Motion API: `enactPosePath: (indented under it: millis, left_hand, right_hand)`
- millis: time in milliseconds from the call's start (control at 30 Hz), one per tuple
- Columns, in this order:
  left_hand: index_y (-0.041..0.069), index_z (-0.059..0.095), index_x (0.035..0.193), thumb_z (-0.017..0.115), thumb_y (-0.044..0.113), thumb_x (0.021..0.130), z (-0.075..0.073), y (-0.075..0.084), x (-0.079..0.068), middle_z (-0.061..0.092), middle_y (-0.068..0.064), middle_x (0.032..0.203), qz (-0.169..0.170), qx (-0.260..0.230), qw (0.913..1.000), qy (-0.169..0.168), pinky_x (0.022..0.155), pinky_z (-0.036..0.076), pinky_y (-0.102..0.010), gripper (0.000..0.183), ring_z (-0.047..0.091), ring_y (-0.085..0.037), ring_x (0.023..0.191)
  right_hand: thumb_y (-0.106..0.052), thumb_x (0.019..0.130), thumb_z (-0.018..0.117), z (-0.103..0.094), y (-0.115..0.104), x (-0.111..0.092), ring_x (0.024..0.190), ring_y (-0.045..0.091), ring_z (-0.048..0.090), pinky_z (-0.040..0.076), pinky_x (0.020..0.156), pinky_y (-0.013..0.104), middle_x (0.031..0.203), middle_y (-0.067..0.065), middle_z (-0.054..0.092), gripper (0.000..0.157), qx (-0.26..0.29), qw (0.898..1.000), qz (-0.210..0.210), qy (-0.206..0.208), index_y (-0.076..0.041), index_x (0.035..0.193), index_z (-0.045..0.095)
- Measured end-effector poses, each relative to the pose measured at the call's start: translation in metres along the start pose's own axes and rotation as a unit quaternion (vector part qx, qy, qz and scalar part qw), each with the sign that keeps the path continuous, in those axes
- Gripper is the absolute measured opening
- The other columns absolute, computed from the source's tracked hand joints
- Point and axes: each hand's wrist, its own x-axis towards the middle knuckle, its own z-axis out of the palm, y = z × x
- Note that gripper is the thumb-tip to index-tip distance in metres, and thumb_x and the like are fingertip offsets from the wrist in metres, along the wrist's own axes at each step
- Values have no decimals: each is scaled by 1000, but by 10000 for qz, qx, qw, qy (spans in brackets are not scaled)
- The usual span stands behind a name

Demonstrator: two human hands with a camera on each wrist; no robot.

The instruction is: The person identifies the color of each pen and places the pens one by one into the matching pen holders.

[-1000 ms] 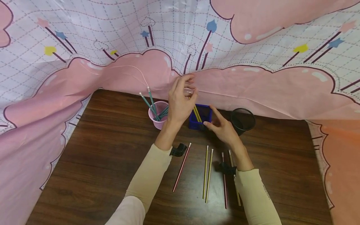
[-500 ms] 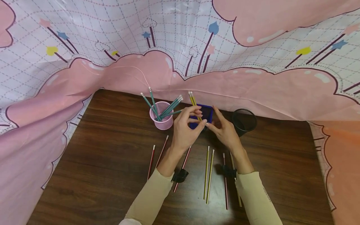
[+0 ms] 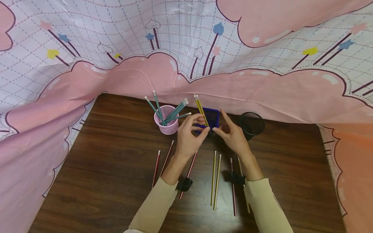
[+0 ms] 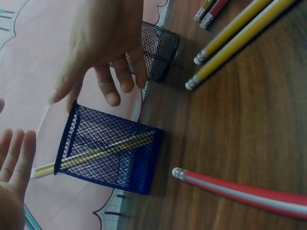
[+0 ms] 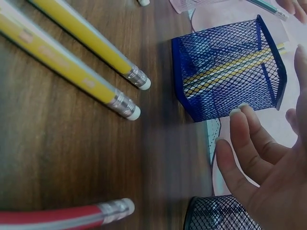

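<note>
Two yellow pencils (image 3: 199,105) lean left inside a square blue mesh pencil holder (image 3: 215,116). My left hand (image 3: 189,137) hovers in front of the holder's left side, fingers loosely bent and thumb apart, with nothing in it. At the holder's right is my right hand (image 3: 235,136), fingers and thumb spread and holding nothing. In the right wrist view its fingertips (image 5: 238,114) lie close along the blue mesh; whether they touch it I cannot tell. The left wrist view shows the holder (image 4: 108,151) upright between both hands.
A pink mesh cup (image 3: 169,129) with several teal pencils (image 3: 175,111) stands left. To the right is a black mesh cup (image 3: 252,124). Red pencils (image 3: 156,168) and yellow pencils (image 3: 217,181) lie on the wooden table (image 3: 110,155). A patterned cloth (image 3: 262,94) hangs behind.
My left hand has come down and back from the tops of the yellow pencils in the holder, uncovering them and the teal pencils. My right hand stays beside the holder.
</note>
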Motion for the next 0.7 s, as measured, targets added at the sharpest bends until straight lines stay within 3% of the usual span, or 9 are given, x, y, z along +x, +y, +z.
enactPosePath:
  millis: [133,367,567,700]
  left_hand:
    - [4,54,115,73,12,76,-1,-3,-3,59,-10,101,16,117,9999,15,71,53,-31,44,60,-22,90]
    - [10,57,114,73,21,77,-5,-11,-9,59,-1,112,48,765,9970,73,86,47,-32,42,55,-15,106]
    - [8,58,112,72,23,77,-5,-16,-10,57,-7,122,181,920,9956,3,100,35,-32,40,46,-21,120]
    - [8,58,113,73,21,77,-7,-21,-10,54,-8,126,41,971,9953,-13,100,34,-30,41,44,-16,121]
  right_hand:
    - [-38,84,62,-2,-3,-5,66,18,51,41,68,34,79,1,59,70,-80,9999,65,-2,-36,143,23]
    - [-39,83,63,-2,-7,-15,67,16,55,43,67,34,81,-1,59,70,50,9998,179,14,-36,142,25]
    - [-38,83,63,-3,-7,-19,67,15,57,45,67,35,82,-1,59,69,139,9997,192,66,-34,142,27]
    - [-38,84,63,-5,-7,-22,68,14,57,46,67,34,83,-1,59,68,184,9995,250,6,-33,142,28]
